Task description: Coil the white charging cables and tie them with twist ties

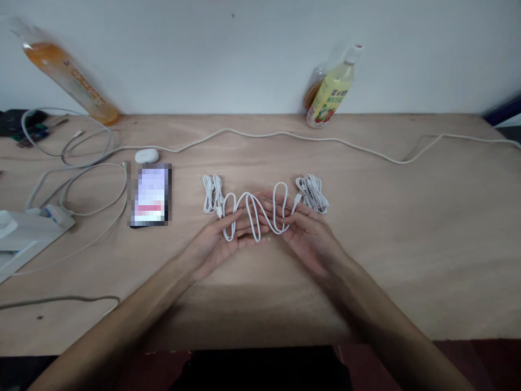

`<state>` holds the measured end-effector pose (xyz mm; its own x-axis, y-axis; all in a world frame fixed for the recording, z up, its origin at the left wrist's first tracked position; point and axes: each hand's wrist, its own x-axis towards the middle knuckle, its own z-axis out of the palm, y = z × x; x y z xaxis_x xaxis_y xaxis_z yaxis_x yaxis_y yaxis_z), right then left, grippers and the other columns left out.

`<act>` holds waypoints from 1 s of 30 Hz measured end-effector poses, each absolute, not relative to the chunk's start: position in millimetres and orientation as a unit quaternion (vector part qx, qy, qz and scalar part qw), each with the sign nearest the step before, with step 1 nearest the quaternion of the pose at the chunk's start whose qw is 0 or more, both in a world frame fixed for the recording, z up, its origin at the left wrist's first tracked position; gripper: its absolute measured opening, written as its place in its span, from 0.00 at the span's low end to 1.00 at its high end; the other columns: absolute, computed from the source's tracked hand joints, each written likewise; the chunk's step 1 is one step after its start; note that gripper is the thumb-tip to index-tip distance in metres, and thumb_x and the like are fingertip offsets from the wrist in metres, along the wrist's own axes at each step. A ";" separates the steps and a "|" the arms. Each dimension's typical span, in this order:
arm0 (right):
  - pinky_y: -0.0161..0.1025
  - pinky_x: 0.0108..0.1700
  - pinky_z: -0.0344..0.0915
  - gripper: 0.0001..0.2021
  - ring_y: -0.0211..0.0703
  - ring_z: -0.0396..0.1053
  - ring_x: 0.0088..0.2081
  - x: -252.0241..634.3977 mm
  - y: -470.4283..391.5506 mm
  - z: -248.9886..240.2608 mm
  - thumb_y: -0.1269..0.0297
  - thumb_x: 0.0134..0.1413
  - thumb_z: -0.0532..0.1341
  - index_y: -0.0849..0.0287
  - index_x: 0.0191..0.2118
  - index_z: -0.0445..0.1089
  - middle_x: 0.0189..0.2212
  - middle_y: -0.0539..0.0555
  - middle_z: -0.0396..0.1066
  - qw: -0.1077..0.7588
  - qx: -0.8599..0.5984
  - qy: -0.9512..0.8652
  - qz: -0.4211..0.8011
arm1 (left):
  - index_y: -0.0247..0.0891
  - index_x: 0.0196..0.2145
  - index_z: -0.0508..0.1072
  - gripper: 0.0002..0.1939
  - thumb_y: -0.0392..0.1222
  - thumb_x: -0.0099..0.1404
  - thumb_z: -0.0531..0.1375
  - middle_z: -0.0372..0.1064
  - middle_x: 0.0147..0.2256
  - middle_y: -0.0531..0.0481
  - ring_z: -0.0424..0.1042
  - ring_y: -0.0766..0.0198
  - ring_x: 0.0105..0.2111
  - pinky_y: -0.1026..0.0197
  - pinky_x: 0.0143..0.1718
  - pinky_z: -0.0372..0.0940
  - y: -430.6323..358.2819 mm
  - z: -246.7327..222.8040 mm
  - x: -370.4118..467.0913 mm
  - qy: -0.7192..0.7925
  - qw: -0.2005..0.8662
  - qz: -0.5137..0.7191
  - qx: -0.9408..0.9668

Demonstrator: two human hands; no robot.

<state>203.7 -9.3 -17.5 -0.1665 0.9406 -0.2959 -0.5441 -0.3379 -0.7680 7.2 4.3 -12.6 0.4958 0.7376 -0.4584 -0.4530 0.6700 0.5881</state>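
A white USB charging cable [256,220] lies in loose zigzag loops across both of my palms, above the wooden table. My left hand [215,241] supports its left end, thumb over the loops near a plug. My right hand [307,234] holds the other end, where the USB plug points up by the index finger. The fingers of both hands are stretched out beneath the loops, their tips close together. Just beyond my left hand sits a small bundle of coiled white cable [212,193]. A thicker coiled cable bundle [312,191] rests beyond my right hand.
A phone [150,195] and a white earbud case [146,156] lie to the left, near tangled cables [87,163] and a white box [28,239]. One long cable [280,133] crosses the back. An orange drink bottle [69,76] and a yellow bottle [331,95] stand by the wall.
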 end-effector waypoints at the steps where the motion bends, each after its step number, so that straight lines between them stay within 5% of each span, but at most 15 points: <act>1: 0.60 0.70 0.68 0.18 0.58 0.73 0.67 203.6 -9.4 -16.7 0.73 0.50 0.65 0.52 0.46 0.83 0.56 0.56 0.83 0.512 -0.391 -0.256 0.721 | 0.33 0.53 0.81 0.12 0.38 0.78 0.61 0.84 0.50 0.34 0.83 0.44 0.55 0.40 0.63 0.73 4.4 -12.5 7.2 0.357 0.841 0.353 0.201; 6: 0.57 0.70 0.67 0.13 0.56 0.78 0.61 201.9 -9.3 -15.5 0.70 0.51 0.68 0.52 0.43 0.84 0.54 0.54 0.85 0.516 -0.401 -0.269 0.708 | 0.34 0.48 0.81 0.10 0.38 0.79 0.59 0.85 0.49 0.35 0.83 0.44 0.54 0.39 0.63 0.73 5.2 -12.5 6.7 0.358 0.841 0.351 0.204; 11: 0.54 0.65 0.70 0.07 0.54 0.79 0.56 200.7 -9.6 -20.5 0.60 0.56 0.71 0.50 0.41 0.85 0.46 0.53 0.86 0.526 -0.433 -0.294 0.670 | 0.33 0.63 0.76 0.19 0.38 0.81 0.56 0.83 0.53 0.32 0.83 0.44 0.54 0.39 0.62 0.73 6.9 -12.9 7.1 0.352 0.841 0.355 0.208; 18: 0.52 0.61 0.68 0.15 0.53 0.78 0.50 202.6 -8.7 -27.5 0.45 0.60 0.71 0.50 0.41 0.85 0.40 0.52 0.84 0.499 -0.477 -0.374 0.619 | 0.38 0.69 0.73 0.23 0.40 0.82 0.54 0.80 0.60 0.34 0.80 0.45 0.60 0.42 0.62 0.74 7.0 -6.8 7.8 0.350 0.837 0.354 0.228; 30: 0.48 0.50 0.71 0.19 0.51 0.78 0.42 200.8 -8.7 -26.4 0.42 0.58 0.72 0.52 0.42 0.85 0.35 0.53 0.84 0.488 -0.485 -0.362 0.629 | 0.40 0.73 0.67 0.25 0.40 0.82 0.53 0.82 0.57 0.35 0.83 0.45 0.56 0.41 0.62 0.73 6.6 -7.3 6.5 0.337 0.843 0.349 0.233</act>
<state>200.8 -8.7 -26.4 -0.0528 0.9649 -0.2574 -0.2630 -0.2621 -0.9285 6.5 6.6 -7.3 0.5284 0.7455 -0.4062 -0.4314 0.6479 0.6278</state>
